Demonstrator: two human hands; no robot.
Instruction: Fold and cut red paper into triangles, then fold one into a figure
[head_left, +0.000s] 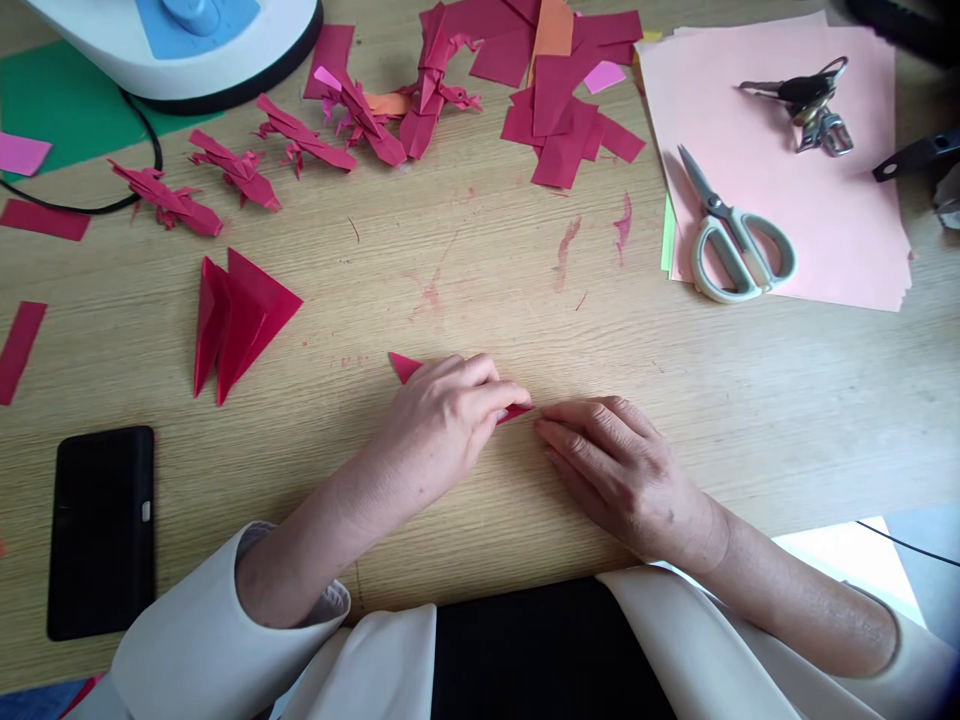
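Note:
Near the middle of the table, my left hand [446,420] lies over a small folded red paper [405,367]. One pointed end of the paper shows left of the hand, and another bit shows under the fingertips. Those fingers are pressed together on the paper. Just to the right, my right hand [607,460] rests on the table with its fingers together, the fingertips close to the paper's right tip. Whether anything is between them is hidden. A larger folded red paper piece [244,320] sits to the left, apart from both hands.
Several folded red figures [300,140] line the back left, by a white device base [217,50]. Red paper scraps [566,130] lie behind. Scissors [739,240] rest on pink sheets [705,90] at right. A black phone [101,530] is at left.

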